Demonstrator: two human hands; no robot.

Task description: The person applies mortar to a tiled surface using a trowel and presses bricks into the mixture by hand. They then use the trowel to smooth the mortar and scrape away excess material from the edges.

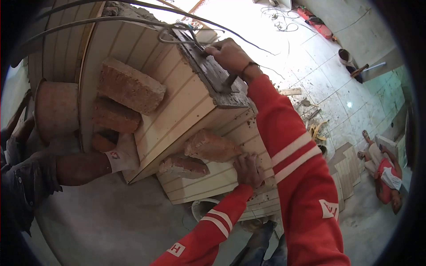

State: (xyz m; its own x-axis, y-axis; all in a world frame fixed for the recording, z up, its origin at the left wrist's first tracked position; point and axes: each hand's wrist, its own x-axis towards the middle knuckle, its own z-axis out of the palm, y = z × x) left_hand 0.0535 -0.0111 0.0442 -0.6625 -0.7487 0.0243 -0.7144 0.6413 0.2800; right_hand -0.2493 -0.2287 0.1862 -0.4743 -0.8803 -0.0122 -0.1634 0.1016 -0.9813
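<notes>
The cream ribbed panels (186, 102) are the biggest thing in front of you. They are flat, grooved sheets, stacked askew so that each lower one juts out past the one above. Bricks lie on them, and their weight seems to pin the light sheets down.

A grey slab (213, 77) lies tilted across the top panel's corner. It is rough and crusted with what looks like mortar. Your right hand (230, 55) is closed over its upper end, fingers curled round the edge, which likely keeps the slab from sliding. A loop of wire (173, 35) hangs just beside that hand.

On the left stands a round, dusty tub (57, 111). Near it a whole brick (131, 86), coarse and red-brown, rests on the top panel.

Lower down, a broken brick (211, 146) with ragged edges sits on the next panel. Your left hand (248, 170) touches its right end with the fingers bent. Whether they grip the brick or only steady it doesn't show.

A co-worker's gloved hand (120, 156) presses on the top panel's lower corner, seemingly bracing it.
</notes>
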